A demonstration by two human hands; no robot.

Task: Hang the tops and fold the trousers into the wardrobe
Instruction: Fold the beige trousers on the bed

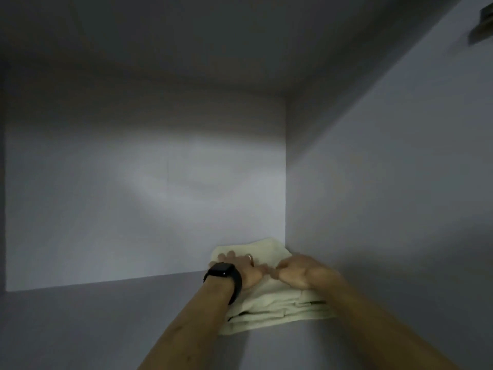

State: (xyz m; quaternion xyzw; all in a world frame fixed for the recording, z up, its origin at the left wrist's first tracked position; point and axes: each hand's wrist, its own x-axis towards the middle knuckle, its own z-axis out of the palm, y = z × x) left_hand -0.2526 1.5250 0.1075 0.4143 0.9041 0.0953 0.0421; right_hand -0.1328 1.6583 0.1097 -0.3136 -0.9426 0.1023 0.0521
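Folded cream cloth trousers (269, 308) lie in the back right corner of the grey wardrobe shelf (106, 316), left hand (240, 268) and right hand (301, 272) pressing flat, gripping nothing, so this pair looks stowed; no tops are visible.

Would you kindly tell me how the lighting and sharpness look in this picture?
Head view: dim overall, one soft bright patch on the back wall; head view: the left hand and right hand, pressing the folded trousers, are slightly blurred.
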